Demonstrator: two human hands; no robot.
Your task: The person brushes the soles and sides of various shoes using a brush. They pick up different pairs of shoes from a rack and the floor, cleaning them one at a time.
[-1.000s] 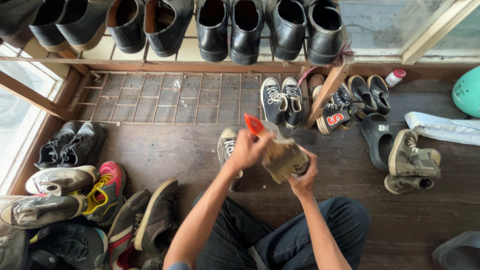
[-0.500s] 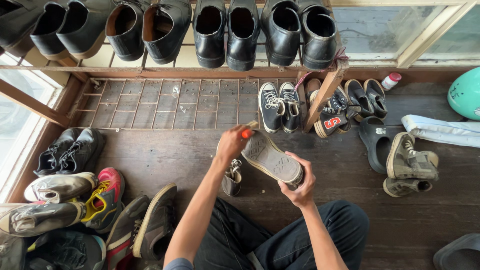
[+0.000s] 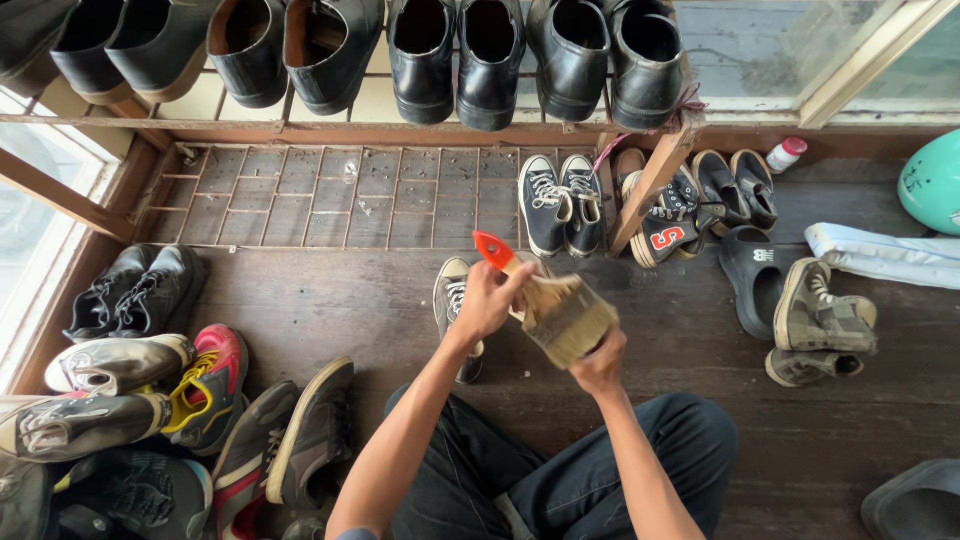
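The left hand (image 3: pixel 488 300) has its fingers curled tight around the orange plastic handle of a flat pale-bristled brush (image 3: pixel 545 300), whose bristles lie across the shoe that the right hand (image 3: pixel 600 365) grips from below, fingers wrapped; the shoe itself is mostly hidden. A worn grey canvas sneaker (image 3: pixel 455 305) lies on the dark wooden floor (image 3: pixel 330 300) just beyond the left wrist. A navy lace-up pair (image 3: pixel 560 200) stands farther off.

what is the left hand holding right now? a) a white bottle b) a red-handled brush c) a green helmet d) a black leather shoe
b: the left hand grips a red-handled brush, its bristles lying over the shoe that the right hand holds up.
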